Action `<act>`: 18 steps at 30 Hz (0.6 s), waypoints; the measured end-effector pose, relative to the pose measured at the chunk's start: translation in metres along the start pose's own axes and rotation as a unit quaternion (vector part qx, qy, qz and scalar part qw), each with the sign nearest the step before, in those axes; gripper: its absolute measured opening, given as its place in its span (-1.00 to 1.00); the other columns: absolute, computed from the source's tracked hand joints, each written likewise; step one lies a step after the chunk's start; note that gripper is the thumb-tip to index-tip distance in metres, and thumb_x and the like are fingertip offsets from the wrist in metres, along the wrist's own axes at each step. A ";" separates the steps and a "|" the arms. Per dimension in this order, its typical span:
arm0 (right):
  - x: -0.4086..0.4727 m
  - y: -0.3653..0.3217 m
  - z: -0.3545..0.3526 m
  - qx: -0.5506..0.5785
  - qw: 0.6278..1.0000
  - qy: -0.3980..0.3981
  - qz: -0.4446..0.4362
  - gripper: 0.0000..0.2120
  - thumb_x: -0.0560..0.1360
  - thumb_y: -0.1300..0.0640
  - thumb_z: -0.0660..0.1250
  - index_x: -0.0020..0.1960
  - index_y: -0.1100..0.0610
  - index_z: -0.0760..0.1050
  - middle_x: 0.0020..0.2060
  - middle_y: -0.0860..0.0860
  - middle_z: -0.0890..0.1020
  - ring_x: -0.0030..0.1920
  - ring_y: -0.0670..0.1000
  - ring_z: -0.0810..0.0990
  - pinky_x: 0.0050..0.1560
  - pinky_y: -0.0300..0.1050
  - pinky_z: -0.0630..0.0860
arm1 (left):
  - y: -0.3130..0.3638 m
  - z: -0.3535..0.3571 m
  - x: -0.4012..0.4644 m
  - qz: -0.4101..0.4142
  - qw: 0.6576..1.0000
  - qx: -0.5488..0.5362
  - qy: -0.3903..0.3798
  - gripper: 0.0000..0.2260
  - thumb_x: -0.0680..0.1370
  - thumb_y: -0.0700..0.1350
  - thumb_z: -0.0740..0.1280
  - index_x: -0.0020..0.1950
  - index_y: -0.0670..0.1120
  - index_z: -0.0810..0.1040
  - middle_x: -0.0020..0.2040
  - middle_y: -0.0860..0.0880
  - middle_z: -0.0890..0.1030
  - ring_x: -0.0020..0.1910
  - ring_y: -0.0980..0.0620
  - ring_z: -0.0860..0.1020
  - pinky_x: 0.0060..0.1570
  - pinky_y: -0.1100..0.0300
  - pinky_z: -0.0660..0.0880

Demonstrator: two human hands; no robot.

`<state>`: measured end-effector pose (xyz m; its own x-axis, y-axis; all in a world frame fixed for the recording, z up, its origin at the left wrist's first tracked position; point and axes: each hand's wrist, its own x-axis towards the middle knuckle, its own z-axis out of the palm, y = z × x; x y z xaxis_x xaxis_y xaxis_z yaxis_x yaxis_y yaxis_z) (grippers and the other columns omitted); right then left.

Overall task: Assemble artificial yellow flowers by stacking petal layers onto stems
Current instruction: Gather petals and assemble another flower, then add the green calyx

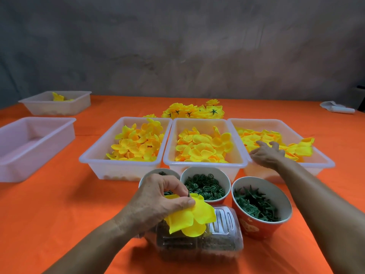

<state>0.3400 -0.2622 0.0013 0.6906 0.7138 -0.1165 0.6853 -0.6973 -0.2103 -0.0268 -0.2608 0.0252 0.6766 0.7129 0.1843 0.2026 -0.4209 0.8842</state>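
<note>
Up close, bright yellow petal layer (192, 216) on a dark stem, pinched by left-hand fingers (185, 202).

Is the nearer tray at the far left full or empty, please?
Empty: the nearer left tray shows only its bare translucent floor, with no petals inside.

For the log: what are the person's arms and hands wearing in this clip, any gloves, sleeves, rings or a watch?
Nothing is worn as far as the view reaches. The left hand and right hand are bare, with no gloves or rings visible. Both forearms are uncovered to the picture's lower edge, and neither wrist carries a watch or band.
</note>
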 end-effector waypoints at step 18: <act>0.015 -0.014 -0.004 -0.082 0.993 -0.061 -0.056 -0.76 0.59 0.29 -0.01 -0.13 0.21 0.41 0.03 0.15 0.53 0.10 0.10 0.40 0.20 -0.08 0.29 | -0.003 0.002 0.000 -0.003 1.000 0.002 0.008 -0.86 0.36 -0.16 0.55 -0.34 -0.07 0.63 -0.22 -0.03 0.66 -0.11 -0.01 0.62 0.05 -0.04 0.51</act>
<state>0.3411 -0.2419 0.0063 0.5811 0.7836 -0.2199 0.7919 -0.6067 -0.0694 -0.0256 -0.2605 0.0217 0.6644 0.7240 0.1855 0.2098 -0.4189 0.8835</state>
